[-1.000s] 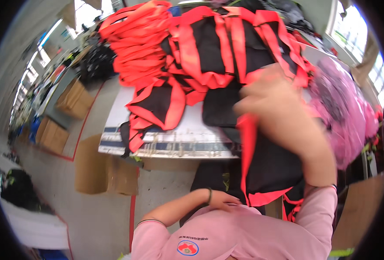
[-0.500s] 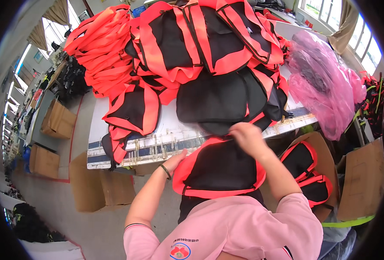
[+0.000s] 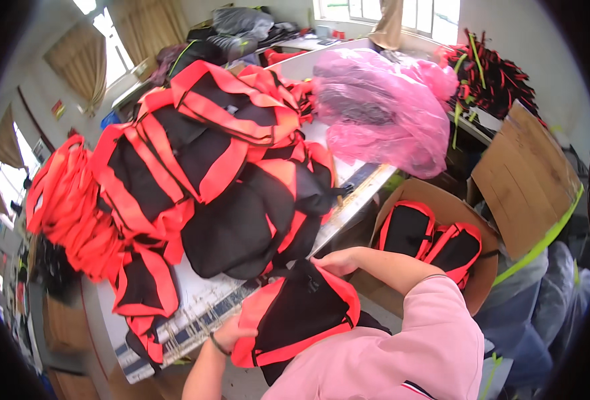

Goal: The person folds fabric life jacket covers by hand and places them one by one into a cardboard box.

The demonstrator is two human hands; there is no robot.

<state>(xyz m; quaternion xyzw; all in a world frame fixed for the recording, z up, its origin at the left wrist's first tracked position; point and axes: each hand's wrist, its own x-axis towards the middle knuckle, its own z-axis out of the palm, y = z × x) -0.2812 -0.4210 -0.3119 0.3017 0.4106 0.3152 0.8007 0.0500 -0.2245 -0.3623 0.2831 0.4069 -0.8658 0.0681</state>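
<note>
Cloth piece (image 3: 305,307), black, rounded, red-banded, is stretching between left hand (image 3: 229,333) and right hand (image 3: 339,262); I'm seeing fingers grasping its edges.

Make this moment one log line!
black-and-red piece | left hand: left edge | right hand: top corner | carton: similar pieces inside

left fingers (image 3: 249,332) curled | right fingers (image 3: 322,263) pinched, farther forward | left forearm (image 3: 205,378) slanted forward | right forearm (image 3: 389,267) angled leftward
</note>
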